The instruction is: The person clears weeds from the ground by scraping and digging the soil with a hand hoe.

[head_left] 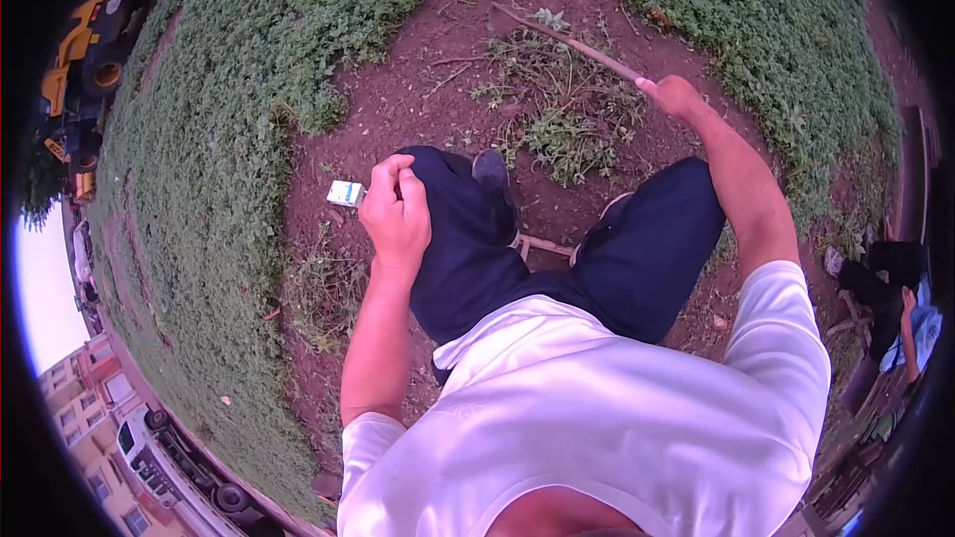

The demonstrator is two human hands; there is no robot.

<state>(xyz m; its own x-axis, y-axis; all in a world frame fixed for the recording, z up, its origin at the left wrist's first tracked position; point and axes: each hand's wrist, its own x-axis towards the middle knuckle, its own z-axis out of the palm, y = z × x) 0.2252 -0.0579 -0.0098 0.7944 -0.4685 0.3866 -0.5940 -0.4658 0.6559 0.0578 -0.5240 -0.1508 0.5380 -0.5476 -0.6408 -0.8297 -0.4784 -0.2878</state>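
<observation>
One wooden stick (577, 44) gripped by my right hand (676, 96) over soil patch (388, 89); left hand (398, 214) curled beside small box (345, 193), can't tell grip.

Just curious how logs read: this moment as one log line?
right hand: grips stick | left hand: at knee, beside box | weeds: on soil

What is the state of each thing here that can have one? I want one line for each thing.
Legs: bent, spread apart
Left hand: fingers bent, by left leg
Right hand: closed on stick
Stick: held near one end, slanting
White pack: by left hand; lid unclear
Plant heap: loose, tangled, leaves green
White truck: on its wheels; moving or not unclear
</observation>
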